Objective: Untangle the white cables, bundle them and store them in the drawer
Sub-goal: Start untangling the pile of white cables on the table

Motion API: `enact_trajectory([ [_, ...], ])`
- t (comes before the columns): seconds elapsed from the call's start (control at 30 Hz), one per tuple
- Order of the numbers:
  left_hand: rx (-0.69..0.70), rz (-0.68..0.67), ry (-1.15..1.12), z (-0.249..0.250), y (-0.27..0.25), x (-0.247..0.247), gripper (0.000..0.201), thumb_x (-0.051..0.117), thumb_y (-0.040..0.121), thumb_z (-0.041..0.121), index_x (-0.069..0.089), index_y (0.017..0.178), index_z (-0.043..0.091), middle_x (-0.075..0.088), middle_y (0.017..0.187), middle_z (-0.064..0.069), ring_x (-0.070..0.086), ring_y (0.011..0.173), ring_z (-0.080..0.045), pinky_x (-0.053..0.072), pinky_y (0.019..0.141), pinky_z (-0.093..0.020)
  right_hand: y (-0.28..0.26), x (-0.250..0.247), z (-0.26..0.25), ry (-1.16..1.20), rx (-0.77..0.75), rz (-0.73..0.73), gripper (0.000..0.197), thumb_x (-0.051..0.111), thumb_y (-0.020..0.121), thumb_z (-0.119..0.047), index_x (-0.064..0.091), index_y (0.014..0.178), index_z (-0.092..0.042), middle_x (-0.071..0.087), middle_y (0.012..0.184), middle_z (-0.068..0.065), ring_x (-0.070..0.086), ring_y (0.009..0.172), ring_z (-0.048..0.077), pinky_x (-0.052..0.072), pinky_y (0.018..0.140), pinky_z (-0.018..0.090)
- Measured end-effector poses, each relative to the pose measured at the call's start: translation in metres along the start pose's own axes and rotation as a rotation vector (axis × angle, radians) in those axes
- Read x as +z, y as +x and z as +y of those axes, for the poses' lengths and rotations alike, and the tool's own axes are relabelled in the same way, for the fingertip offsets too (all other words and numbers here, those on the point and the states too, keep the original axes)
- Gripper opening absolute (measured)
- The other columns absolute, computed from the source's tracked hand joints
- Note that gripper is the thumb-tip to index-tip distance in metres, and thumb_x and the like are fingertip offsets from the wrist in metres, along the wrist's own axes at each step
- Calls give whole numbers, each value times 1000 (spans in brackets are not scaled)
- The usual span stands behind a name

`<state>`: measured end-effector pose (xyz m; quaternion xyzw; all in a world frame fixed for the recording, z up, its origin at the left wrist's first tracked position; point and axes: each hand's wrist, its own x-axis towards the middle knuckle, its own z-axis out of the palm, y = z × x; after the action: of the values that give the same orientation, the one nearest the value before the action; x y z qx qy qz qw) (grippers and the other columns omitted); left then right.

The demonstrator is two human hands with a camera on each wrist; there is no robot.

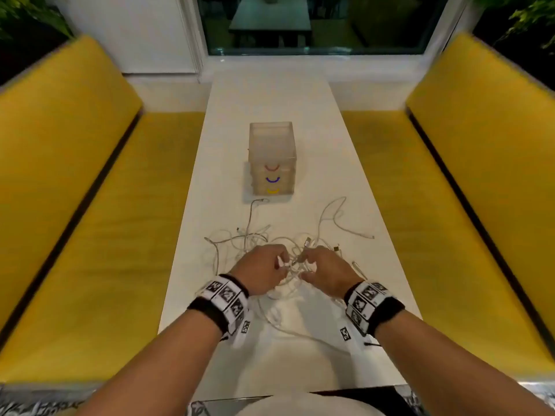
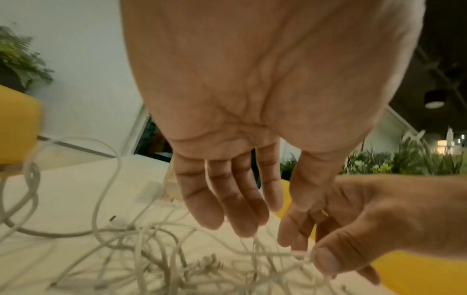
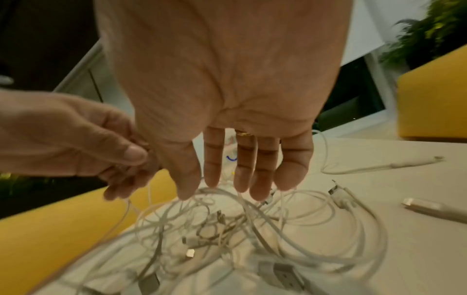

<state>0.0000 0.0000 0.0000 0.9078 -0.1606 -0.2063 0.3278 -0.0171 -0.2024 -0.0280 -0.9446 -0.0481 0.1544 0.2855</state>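
Both hands over white cables [image 1: 270, 244] tangle on near table [image 1: 270, 94]: left hand [image 1: 260, 273] pinching a strand, right hand [image 1: 327, 273] too.

Table [image 1: 270, 100]: runs lengthwise away from the person, one bench [image 1: 99, 205] along its left side and another bench [image 1: 450, 205] along its right, a window [image 1: 315, 25] beyond its far end. Drawer unit [image 1: 272, 159]: stands mid-table, its fronts facing the person. Cables [image 1: 255, 238]: tangled on the table nearer than the drawer unit, left hand [image 1: 261, 273] and right hand [image 1: 326, 270] side by side over the heap's near part, with one strand [image 1: 336, 217] trailing off right.
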Motion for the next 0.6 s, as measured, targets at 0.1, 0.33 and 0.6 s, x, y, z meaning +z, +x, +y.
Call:
enact_trajectory([
  [0.1, -12, -21, 120, 2, 16, 11, 27, 62, 92, 18, 65, 118, 26, 64, 102, 0, 63, 93, -20, 48, 79, -27, 9, 3, -3, -157, -5, -90, 23, 62, 94, -33, 70, 113, -22, 66, 116, 1, 62, 108, 22, 48, 85, 32],
  [0.33, -24, -22, 117, -13, 32, 7, 13, 71, 91, 31, 76, 99, 20, 62, 104, 0, 63, 100, -20, 50, 86, -34, 19, -15, 3, 178, -34, -89, 11, 72, 91, -25, 81, 94, -19, 74, 83, -1, 62, 73, 8, 46, 71, 23],
  [0.6, 116, 163, -135, -4, 36, -29, 10, 73, 90, 33, 71, 82, 26, 68, 90, 10, 63, 88, -4, 48, 82, -24, 18, -43, -9, 275, -46, 27, 22, 65, 94, -31, 77, 83, -17, 72, 81, -6, 62, 76, 7, 45, 72, 23],
])
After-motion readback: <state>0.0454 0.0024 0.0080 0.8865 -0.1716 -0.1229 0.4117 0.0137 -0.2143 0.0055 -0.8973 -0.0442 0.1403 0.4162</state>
